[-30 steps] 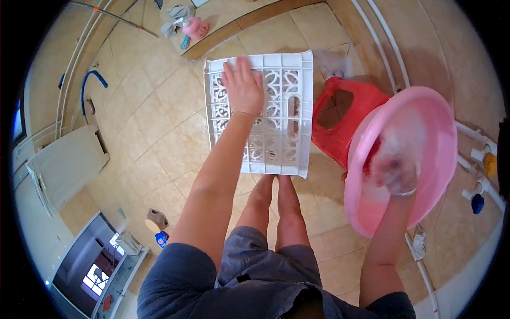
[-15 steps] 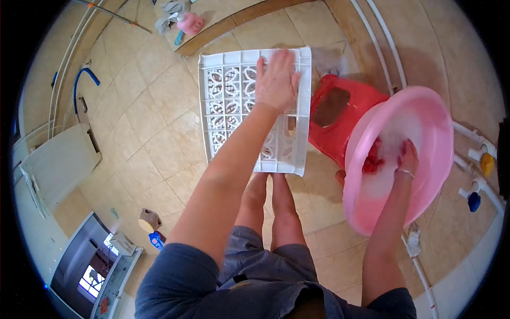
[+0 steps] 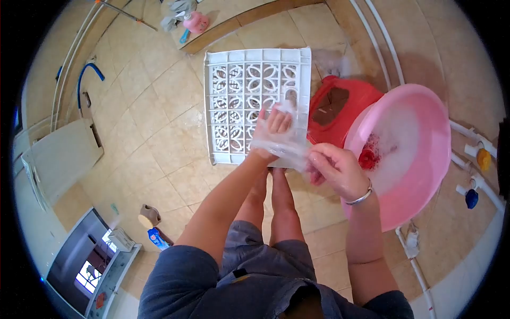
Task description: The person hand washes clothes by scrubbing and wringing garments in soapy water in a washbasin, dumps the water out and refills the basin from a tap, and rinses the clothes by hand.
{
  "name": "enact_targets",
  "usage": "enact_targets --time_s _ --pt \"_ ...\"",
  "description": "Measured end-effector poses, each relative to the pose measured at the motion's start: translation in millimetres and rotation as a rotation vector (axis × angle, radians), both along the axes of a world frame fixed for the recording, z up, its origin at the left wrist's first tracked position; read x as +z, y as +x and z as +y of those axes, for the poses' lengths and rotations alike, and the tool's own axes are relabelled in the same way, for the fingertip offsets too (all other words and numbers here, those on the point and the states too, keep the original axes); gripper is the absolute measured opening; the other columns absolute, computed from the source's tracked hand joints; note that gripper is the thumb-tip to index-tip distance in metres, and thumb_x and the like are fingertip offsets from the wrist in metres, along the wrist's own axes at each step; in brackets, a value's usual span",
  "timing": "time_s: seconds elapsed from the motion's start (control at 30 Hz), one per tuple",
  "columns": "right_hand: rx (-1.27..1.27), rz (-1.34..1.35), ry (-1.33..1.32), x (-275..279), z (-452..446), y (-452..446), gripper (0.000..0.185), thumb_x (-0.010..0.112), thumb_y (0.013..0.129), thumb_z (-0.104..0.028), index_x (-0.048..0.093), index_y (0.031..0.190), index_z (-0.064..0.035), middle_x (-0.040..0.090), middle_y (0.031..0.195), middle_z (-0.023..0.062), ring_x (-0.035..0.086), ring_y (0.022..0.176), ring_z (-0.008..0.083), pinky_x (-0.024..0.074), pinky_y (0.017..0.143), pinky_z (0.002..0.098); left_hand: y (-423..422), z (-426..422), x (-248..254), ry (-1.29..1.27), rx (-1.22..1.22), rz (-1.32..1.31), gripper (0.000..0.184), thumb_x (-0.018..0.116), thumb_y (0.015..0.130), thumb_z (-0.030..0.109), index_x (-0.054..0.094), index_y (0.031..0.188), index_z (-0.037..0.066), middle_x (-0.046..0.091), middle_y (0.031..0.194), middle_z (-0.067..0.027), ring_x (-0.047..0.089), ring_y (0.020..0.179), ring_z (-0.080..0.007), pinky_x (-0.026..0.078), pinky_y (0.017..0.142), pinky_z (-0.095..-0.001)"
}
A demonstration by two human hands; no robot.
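A white plastic crate (image 3: pixel 255 101) with a flower-patterned lattice stands before me. Over its lower right part is my left hand (image 3: pixel 273 127), its fingers curled, with thin, translucent white material (image 3: pixel 287 149) across its palm and wrist. The fingers of my right hand (image 3: pixel 337 173), right of the crate and wearing a bracelet, are pinched on the other end of that material. Whether it is cloth or plastic I cannot tell. To the right, a tilted pink basin (image 3: pixel 390 204) holds foamy water and a red object (image 3: pixel 368 158). It rests against a red plastic stool (image 3: pixel 361 94).
A pink bottle (image 3: pixel 196 22) stands on a ledge at the top. White pipes with a yellow tap handle (image 3: pixel 483 159) and a blue one (image 3: pixel 471 199) run along the right. At lower left are a blue packet (image 3: pixel 158 238) and a television (image 3: pixel 79 260).
My right hand has left the basin and come over beside the crate. My left hand has moved down from the crate's upper part. The translucent material now stretches between both hands.
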State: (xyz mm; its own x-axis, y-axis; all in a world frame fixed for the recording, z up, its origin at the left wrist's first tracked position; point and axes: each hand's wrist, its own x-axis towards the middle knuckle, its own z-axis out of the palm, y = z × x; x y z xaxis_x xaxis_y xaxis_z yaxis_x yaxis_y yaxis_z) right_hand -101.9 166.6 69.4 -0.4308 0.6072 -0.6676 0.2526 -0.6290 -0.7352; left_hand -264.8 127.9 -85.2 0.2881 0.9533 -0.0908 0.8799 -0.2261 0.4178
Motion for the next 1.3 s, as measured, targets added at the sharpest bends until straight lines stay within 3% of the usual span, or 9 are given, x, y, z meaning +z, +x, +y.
enact_targets --time_s 0.23,0.43,0.53,0.57,0.7,0.73,0.8,1.07,1.3 --pt "-0.595 0.137 0.142 -18 7 86 0.014 0.048 0.081 -0.011 0.055 0.087 -0.0008 0.055 0.072 0.0052 0.052 0.059 0.0112 0.0430 0.052 0.0221 -55 -70 2 -0.058 0.170 0.196 0.050 0.043 0.078 0.032 0.033 0.122 0.009 0.027 0.129 -0.0108 0.022 0.120 -0.0284 0.009 0.098 -0.0455" --pt "-1.300 -0.392 0.178 -172 -22 262 0.029 0.048 0.081 -0.019 0.049 0.103 -0.0012 0.057 0.089 0.0084 0.054 0.075 0.0192 0.0462 0.063 0.0274 -54 -37 -17 0.063 0.688 0.197 0.055 0.041 0.079 0.031 0.025 0.125 0.006 0.023 0.130 -0.0153 0.018 0.121 -0.0304 0.008 0.098 -0.0446" --pt "-1.295 -0.300 -0.067 -170 -15 247 0.031 0.045 0.081 -0.025 0.050 0.100 -0.0016 0.057 0.089 0.0075 0.055 0.074 0.0208 0.0465 0.063 0.0289 -39 -11 -14 0.055 0.691 0.245 0.054 0.039 0.080 0.031 0.025 0.124 0.003 0.021 0.130 -0.0165 0.016 0.122 -0.0302 0.008 0.098 -0.0448" --pt "-1.283 0.147 -0.211 -182 -21 250 0.032 0.044 0.081 -0.031 0.052 0.096 -0.0037 0.056 0.083 0.0062 0.054 0.071 0.0185 0.0464 0.059 0.0303 -35 -1 -9 0.070 0.542 0.203 0.053 0.038 0.081 0.031 0.026 0.124 0.003 0.021 0.130 -0.0172 0.015 0.122 -0.0312 0.008 0.098 -0.0454" --pt "-0.194 -0.219 0.281 -39 -4 94 0.031 0.059 0.070 -0.022 0.048 0.090 -0.0026 0.049 0.066 0.0017 0.048 0.054 0.0093 0.0407 0.050 0.0210 -14 28 -12 0.111 0.433 0.091 0.053 0.038 0.081 0.034 0.028 0.123 0.003 0.021 0.130 -0.0183 0.013 0.121 -0.0349 0.009 0.097 -0.0466" --pt "-0.288 0.137 -0.156 -12 0 72 0.027 0.056 0.073 -0.022 0.049 0.089 -0.0015 0.050 0.062 0.0016 0.047 0.048 0.0082 0.0397 0.046 0.0194 -5 31 -12 0.112 0.436 0.092 0.053 0.038 0.081 0.034 0.028 0.123 0.003 0.021 0.130 -0.0183 0.013 0.121 -0.0349 0.009 0.097 -0.0466" --pt "-0.097 0.003 -0.280 21 5 19 0.016 0.046 0.081 -0.012 0.053 0.092 -0.0023 0.056 0.067 0.0047 0.050 0.048 0.0102 0.0405 0.041 0.0205 13 37 -11 0.137 0.460 0.123 0.055 0.039 0.080 0.035 0.029 0.123 0.002 0.021 0.129 -0.0189 0.013 0.121 -0.0372 0.009 0.097 -0.0475" --pt "-0.648 -0.102 0.118 -15 11 54 0.018 0.044 0.084 -0.015 0.055 0.085 -0.0010 0.054 0.067 0.0044 0.047 0.048 0.0084 0.0369 0.042 0.0191 -27 -48 0 -0.127 0.085 -0.003 0.063 0.046 0.075 0.037 0.026 0.124 0.002 0.024 0.129 -0.0141 0.020 0.121 -0.0306 0.012 0.098 -0.0448" --pt "-0.775 -0.203 0.369 -10 -17 25 0.016 0.045 0.083 -0.013 0.053 0.090 -0.0003 0.054 0.072 0.0047 0.049 0.060 0.0086 0.0393 0.051 0.0192 -47 10 -2 0.056 0.216 0.061 0.056 0.043 0.078 0.033 0.027 0.124 0.005 0.027 0.129 -0.0109 0.022 0.120 -0.0292 0.014 0.097 -0.0443"
